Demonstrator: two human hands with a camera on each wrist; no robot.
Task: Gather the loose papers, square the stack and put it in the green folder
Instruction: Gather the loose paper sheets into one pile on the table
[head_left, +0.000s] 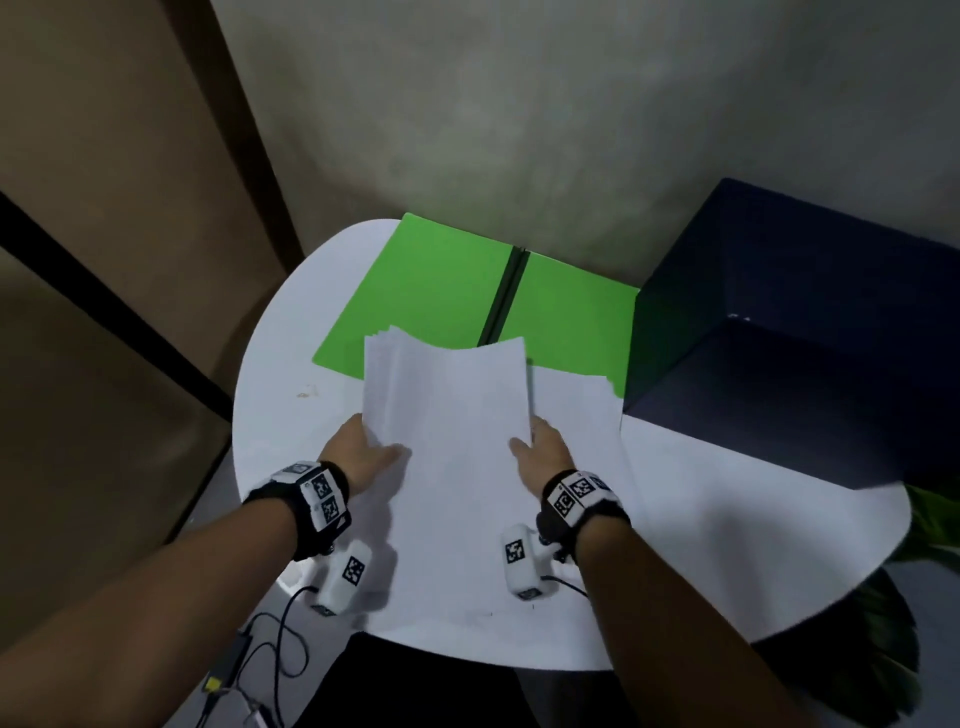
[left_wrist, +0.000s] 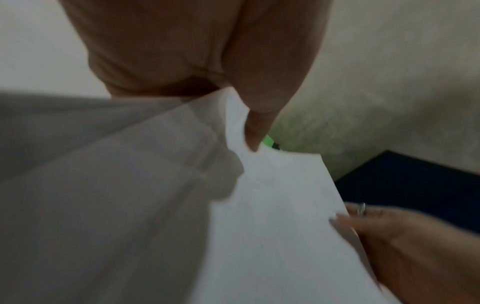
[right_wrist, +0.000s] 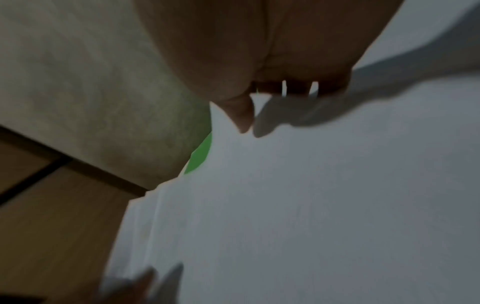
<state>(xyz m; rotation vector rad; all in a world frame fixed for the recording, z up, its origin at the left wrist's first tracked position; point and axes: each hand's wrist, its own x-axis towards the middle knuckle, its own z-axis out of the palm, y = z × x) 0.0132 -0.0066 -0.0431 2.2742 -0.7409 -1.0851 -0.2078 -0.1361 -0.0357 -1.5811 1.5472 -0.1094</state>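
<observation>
Between our wrists we hold the stack of papers (head_left: 447, 395), raised over the white tabletop (head_left: 727, 519). Our left hand (head_left: 363, 452) grips its left edge, thumb on top; our right hand (head_left: 543, 452) grips the right edge. Beyond the stack's uneven far edge, the green folder (head_left: 436, 291) lies open.

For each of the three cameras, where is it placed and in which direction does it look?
Head: above, looking down at the paper stack, green folder, white table; both forearms show.
Left wrist: along the left hand onto the paper; right hand shows opposite.
Right wrist: along its own hand onto the paper.
All share paper and folder.
</observation>
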